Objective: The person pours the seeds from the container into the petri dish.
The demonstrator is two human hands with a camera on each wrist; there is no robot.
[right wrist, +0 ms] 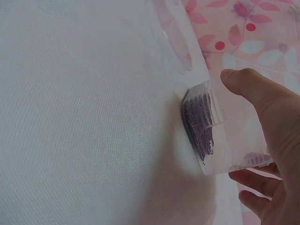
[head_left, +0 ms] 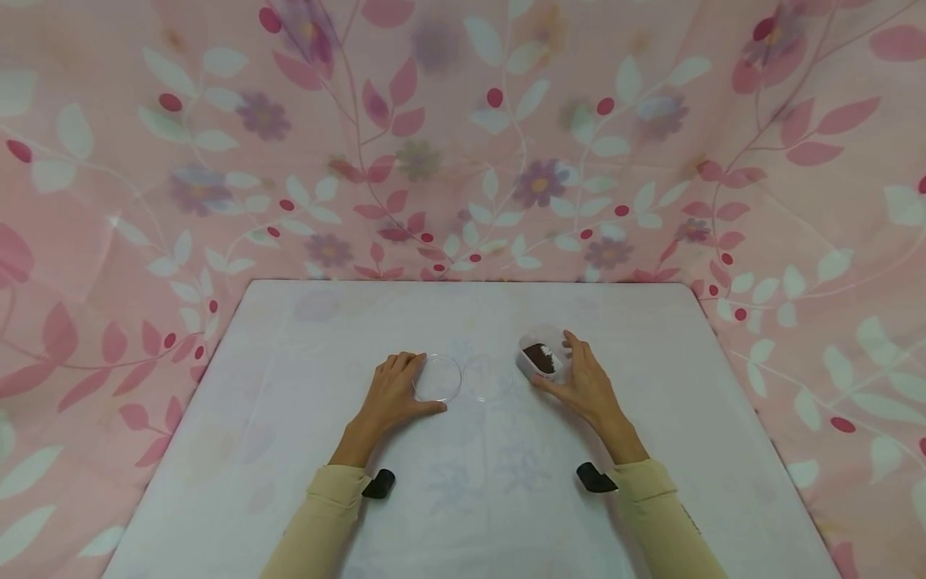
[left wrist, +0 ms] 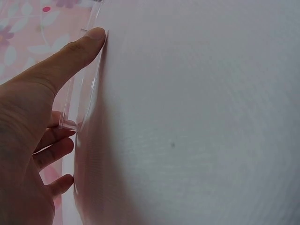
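Observation:
My left hand (head_left: 396, 390) is around a clear, round petri dish (head_left: 437, 400), thumb at the near side and fingers at the far side of its rim. In the left wrist view the thumb tip lies on the rim of the dish (left wrist: 70, 125). My right hand (head_left: 582, 382) holds a clear plastic tub (head_left: 531, 370) between thumb and fingers. Dark, soil-like grains (head_left: 537, 355) fill its lower part, with a white patch (head_left: 547, 351) on them. The grains show through the ribbed wall of the tub (right wrist: 218, 161) in the right wrist view.
A second clear round dish or lid (head_left: 488, 400) lies flat between the two hands. A white cloth (head_left: 477, 515) covers the table, whose far edge meets a pink floral curtain (head_left: 463, 161). Black wrist cameras (head_left: 379, 484) stick out from the sleeves.

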